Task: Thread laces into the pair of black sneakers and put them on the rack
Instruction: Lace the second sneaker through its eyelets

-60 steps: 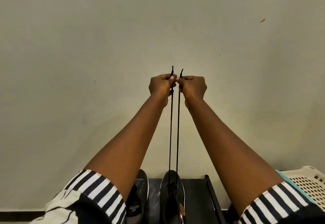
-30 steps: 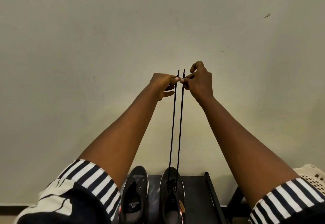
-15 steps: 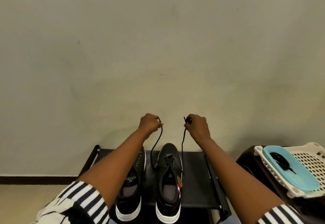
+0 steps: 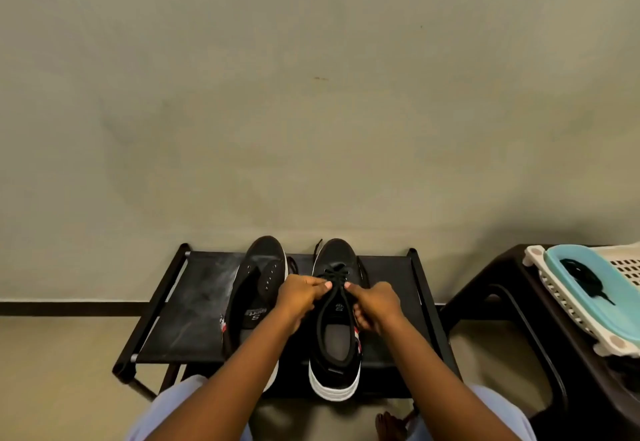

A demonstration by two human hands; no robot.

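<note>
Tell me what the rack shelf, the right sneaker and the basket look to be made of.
Rack shelf: likely fabric, matte black with chalky scuffs, stretched between bars.
Right sneaker: matte black upper, probably canvas; white ribbed sole, seemingly rubber.
Basket: cream plastic, judging by its moulded perforated wall.

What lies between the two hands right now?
In the head view, the laced sneaker's tongue and a strand of black lace lie between the left hand and right hand; both pinch at it.
</note>
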